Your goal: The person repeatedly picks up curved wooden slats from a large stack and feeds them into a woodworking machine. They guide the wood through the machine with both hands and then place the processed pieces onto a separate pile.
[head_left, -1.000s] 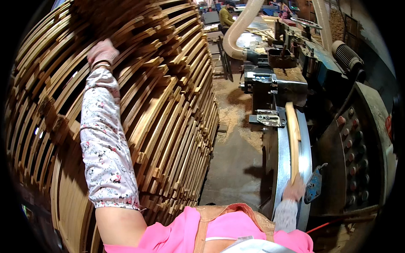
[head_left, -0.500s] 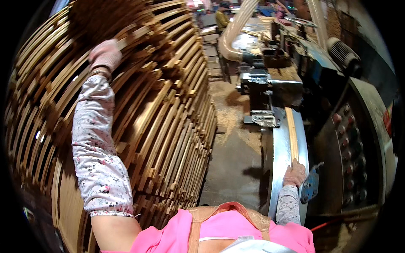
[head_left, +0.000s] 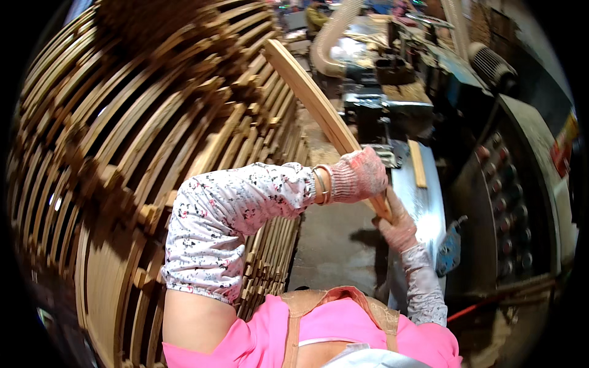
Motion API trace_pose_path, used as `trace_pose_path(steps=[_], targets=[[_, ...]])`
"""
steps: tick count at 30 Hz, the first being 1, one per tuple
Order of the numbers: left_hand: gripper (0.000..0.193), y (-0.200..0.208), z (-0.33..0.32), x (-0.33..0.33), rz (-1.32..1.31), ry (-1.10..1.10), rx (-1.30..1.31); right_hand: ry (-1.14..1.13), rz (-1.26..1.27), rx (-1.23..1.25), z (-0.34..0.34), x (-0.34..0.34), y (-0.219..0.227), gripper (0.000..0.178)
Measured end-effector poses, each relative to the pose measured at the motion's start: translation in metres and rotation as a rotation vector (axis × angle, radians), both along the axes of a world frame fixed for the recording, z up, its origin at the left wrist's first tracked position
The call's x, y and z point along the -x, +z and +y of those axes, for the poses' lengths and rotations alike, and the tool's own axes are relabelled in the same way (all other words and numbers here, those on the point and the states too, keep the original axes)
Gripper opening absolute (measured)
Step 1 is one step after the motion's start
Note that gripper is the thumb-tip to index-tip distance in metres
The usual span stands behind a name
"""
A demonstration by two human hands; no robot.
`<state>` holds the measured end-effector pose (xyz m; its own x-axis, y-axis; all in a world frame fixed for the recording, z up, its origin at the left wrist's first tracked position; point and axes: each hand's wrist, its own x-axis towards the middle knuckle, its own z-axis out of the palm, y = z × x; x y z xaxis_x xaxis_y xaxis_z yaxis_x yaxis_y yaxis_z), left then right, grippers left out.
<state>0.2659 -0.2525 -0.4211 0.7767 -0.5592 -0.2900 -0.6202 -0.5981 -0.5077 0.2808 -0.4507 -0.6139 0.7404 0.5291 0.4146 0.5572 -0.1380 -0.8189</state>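
Left hand (head_left: 359, 175) and right hand (head_left: 397, 228), both gloved, grip a curved wooden slat (head_left: 313, 98) near its lower end, slat angled up-left. Stacked curved slats (head_left: 123, 172) stand left. A short wood piece (head_left: 417, 162) lies on the metal machine bed (head_left: 429, 208), right.

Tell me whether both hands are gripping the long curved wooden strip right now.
Yes: the left hand wraps around the long curved wooden strip and the right hand grips its lower end just beneath.

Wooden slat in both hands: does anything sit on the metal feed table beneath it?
Yes. A shorter wooden strip lies on the metal feed table, just beyond the slat held by the left hand and right hand.
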Motion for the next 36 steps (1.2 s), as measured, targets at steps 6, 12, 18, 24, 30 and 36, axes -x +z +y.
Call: trace_pose_path(steps=[6,12,18,24,30,36], targets=[[0.057,0.041,0.042,-0.021,-0.198,0.037,0.156,-0.656,-0.099,0.461,-0.113,0.144,-0.099,0.083],[0.058,0.107,0.172,-0.027,-0.555,0.432,0.051,-0.959,0.049,1.003,-0.125,0.153,-0.127,0.069],[0.059,0.222,0.307,0.019,-1.223,0.295,0.173,-1.049,-0.103,0.772,-0.038,-0.051,-0.129,0.056],[0.083,0.277,0.369,0.045,-1.350,0.733,0.193,-0.950,-0.084,0.666,-0.033,-0.138,-0.131,0.063],[0.066,0.302,0.434,0.082,-1.314,1.030,0.326,-0.901,-0.019,0.875,-0.092,0.061,-0.136,0.058],[0.042,0.314,0.550,0.157,-1.092,1.618,-0.074,-0.911,0.025,0.873,-0.126,0.165,-0.123,0.053]])
